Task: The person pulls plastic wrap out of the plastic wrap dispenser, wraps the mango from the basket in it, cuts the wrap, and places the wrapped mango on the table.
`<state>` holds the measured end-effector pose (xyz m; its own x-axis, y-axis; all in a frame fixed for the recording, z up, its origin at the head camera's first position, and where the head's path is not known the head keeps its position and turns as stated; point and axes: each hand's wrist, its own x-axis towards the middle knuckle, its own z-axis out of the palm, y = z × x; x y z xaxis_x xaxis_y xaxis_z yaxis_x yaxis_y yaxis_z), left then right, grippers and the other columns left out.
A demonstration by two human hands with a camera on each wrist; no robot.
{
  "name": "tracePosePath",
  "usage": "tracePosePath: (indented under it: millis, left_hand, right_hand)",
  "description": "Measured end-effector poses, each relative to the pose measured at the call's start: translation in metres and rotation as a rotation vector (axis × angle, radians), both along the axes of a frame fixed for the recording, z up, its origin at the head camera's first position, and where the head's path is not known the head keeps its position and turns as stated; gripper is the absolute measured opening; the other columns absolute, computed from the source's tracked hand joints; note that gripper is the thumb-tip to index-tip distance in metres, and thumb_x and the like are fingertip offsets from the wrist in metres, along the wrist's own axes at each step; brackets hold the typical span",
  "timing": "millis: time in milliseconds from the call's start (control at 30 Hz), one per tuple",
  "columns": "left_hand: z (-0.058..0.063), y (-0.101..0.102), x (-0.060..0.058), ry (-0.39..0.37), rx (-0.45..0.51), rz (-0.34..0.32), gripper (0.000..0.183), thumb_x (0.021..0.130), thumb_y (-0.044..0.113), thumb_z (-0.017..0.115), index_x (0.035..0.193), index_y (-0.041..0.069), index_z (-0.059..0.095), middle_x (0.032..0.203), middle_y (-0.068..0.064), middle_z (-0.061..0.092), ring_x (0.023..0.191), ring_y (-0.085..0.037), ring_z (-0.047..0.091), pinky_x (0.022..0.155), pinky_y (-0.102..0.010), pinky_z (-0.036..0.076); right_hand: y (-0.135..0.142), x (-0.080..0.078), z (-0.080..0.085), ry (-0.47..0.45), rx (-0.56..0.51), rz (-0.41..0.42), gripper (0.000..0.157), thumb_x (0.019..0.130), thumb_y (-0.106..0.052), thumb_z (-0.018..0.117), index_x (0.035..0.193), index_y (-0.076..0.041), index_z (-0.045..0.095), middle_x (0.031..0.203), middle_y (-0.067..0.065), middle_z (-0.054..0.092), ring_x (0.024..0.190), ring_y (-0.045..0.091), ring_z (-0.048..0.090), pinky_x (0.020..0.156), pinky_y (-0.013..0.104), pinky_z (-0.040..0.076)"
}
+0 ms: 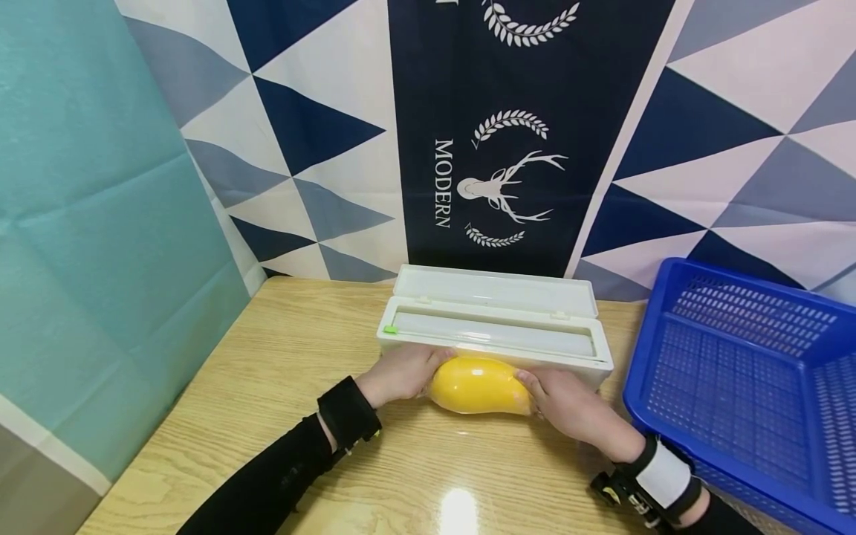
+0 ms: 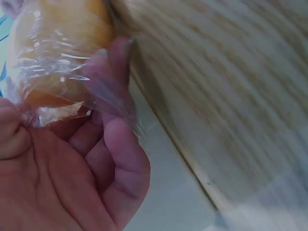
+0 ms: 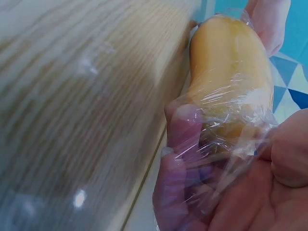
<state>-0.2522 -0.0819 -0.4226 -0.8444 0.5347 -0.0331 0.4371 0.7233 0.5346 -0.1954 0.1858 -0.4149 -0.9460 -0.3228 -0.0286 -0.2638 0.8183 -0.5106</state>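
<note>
A yellow mango (image 1: pixel 476 385), wrapped in clear cling film (image 3: pixel 233 103), is held level between both hands in front of a white film dispenser (image 1: pixel 498 357). My left hand (image 1: pixel 404 369) grips its left end, thumb on top and fingers curled beneath. At the other end my right hand (image 1: pixel 575 405) holds it the same way, with loose film stretched over the fingers (image 3: pixel 185 125) in the right wrist view. Gathered film bunches by the left palm in the left wrist view. The dispenser's lid (image 1: pixel 495 290) stands open behind it, showing a film roll (image 1: pixel 495 332) and a green slider (image 1: pixel 391 329).
A blue plastic basket (image 1: pixel 725 371) stands at the right, close to the right forearm. The wooden table (image 1: pixel 301 327) runs back to a patterned cloth (image 1: pixel 495 148), and a teal cloth (image 1: pixel 100 223) hangs along the left side.
</note>
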Motion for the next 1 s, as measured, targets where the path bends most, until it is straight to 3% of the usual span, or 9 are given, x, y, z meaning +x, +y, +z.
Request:
tracePosePath:
  millis: [200, 300, 400, 533, 667, 767, 833, 1000]
  left_hand:
    - [-0.002, 0.008, 0.004, 0.147, -0.118, 0.077, 0.056, 0.110, 0.042, 0.024, 0.089, 0.016, 0.068, 0.059, 0.001, 0.038, 0.050, -0.013, 0.039, 0.051, -0.024, 0.038]
    - [-0.002, 0.008, 0.005, 0.170, -0.126, 0.085, 0.053, 0.110, 0.041, 0.025, 0.094, 0.016, 0.069, 0.060, 0.001, 0.036, 0.051, -0.013, 0.037, 0.052, -0.024, 0.037]
    - [-0.004, 0.008, 0.005, 0.189, -0.119, 0.081, 0.054, 0.110, 0.041, 0.025, 0.086, 0.017, 0.067, 0.060, 0.001, 0.035, 0.051, -0.013, 0.036, 0.051, -0.025, 0.035]
    - [-0.006, 0.006, 0.005, 0.198, -0.092, 0.075, 0.057, 0.110, 0.043, 0.022, 0.080, 0.017, 0.064, 0.057, 0.003, 0.037, 0.049, -0.012, 0.037, 0.053, -0.026, 0.036]
    - [-0.005, 0.004, 0.008, 0.141, -0.034, 0.086, 0.063, 0.109, 0.048, 0.022, 0.080, 0.016, 0.068, 0.045, 0.007, 0.047, 0.040, -0.010, 0.048, 0.058, -0.027, 0.042]
    - [-0.002, 0.002, 0.013, 0.115, -0.001, 0.099, 0.065, 0.108, 0.051, 0.024, 0.069, 0.016, 0.063, 0.040, 0.006, 0.049, 0.034, -0.010, 0.051, 0.054, -0.028, 0.042]
    - [0.001, 0.002, 0.015, 0.162, -0.009, 0.099, 0.064, 0.108, 0.050, 0.027, 0.061, 0.017, 0.055, 0.042, 0.007, 0.047, 0.036, -0.010, 0.049, 0.050, -0.027, 0.038]
    - [0.011, 0.002, 0.024, 0.374, -0.067, 0.114, 0.059, 0.108, 0.044, 0.036, 0.055, 0.020, 0.044, 0.049, 0.006, 0.035, 0.041, -0.011, 0.037, 0.045, -0.025, 0.028]
  right_hand:
    - [-0.003, -0.001, -0.001, -0.031, -0.002, -0.008, 0.061, 0.108, -0.048, 0.027, 0.068, -0.014, 0.058, 0.055, -0.005, 0.054, 0.048, 0.013, 0.041, 0.052, 0.030, 0.037]
    - [-0.003, -0.002, -0.001, -0.038, 0.008, -0.022, 0.062, 0.108, -0.049, 0.027, 0.067, -0.014, 0.058, 0.054, -0.005, 0.054, 0.047, 0.013, 0.040, 0.051, 0.030, 0.036]
    - [-0.003, -0.002, -0.002, -0.042, 0.007, -0.031, 0.062, 0.108, -0.050, 0.027, 0.068, -0.014, 0.058, 0.053, -0.004, 0.054, 0.047, 0.013, 0.040, 0.050, 0.030, 0.036]
    - [-0.001, -0.002, -0.002, -0.035, -0.022, -0.019, 0.061, 0.108, -0.048, 0.028, 0.067, -0.014, 0.058, 0.053, -0.004, 0.054, 0.047, 0.012, 0.041, 0.052, 0.030, 0.037]
    - [0.000, 0.001, -0.001, -0.039, -0.065, 0.000, 0.061, 0.109, -0.046, 0.029, 0.065, -0.015, 0.059, 0.055, -0.006, 0.055, 0.049, 0.012, 0.043, 0.053, 0.029, 0.038]
    - [0.001, 0.005, 0.001, -0.051, -0.110, 0.015, 0.062, 0.109, -0.046, 0.030, 0.064, -0.015, 0.059, 0.055, -0.006, 0.054, 0.049, 0.011, 0.043, 0.052, 0.028, 0.038]
    - [0.001, 0.007, 0.002, -0.052, -0.145, 0.027, 0.061, 0.109, -0.045, 0.030, 0.064, -0.014, 0.059, 0.054, -0.006, 0.053, 0.049, 0.012, 0.044, 0.052, 0.028, 0.039]
    - [0.003, 0.014, 0.005, -0.077, -0.217, 0.021, 0.058, 0.109, -0.043, 0.034, 0.067, -0.012, 0.059, 0.055, -0.004, 0.054, 0.050, 0.014, 0.049, 0.053, 0.028, 0.043]
